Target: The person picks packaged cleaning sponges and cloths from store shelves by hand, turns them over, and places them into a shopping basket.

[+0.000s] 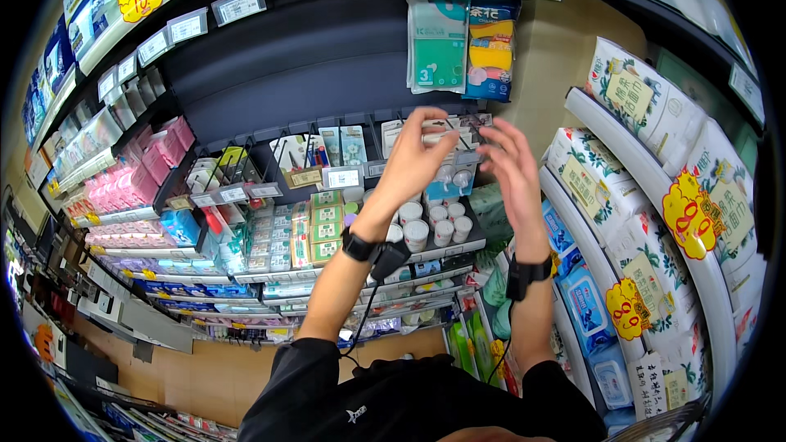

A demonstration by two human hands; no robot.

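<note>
My left hand (421, 156) is raised before the hanging hooks, its fingers curled with a gap between thumb and fingers. To its right, my right hand (507, 166) has its fingers spread beside a price-tag holder (468, 158). Neither hand clearly holds anything. Small packets hang on hooks behind and between them, partly hidden by my left hand. Above hang a green-and-white pack (438, 49) and a dark blue pack with yellow cloths (491, 52). White lidded tubs (416, 234) stand on the shelf below. Both wrists wear black straps with devices.
White floral tissue packs (580, 175) and blue wipes packs (586, 304) fill curved shelves at the right. Carded goods (344, 146) hang left of my left hand. Pink boxes (129, 184) stand farther left. Metal hooks (285, 135) stick out from the dark back panel. Tan floor (178, 380) shows below.
</note>
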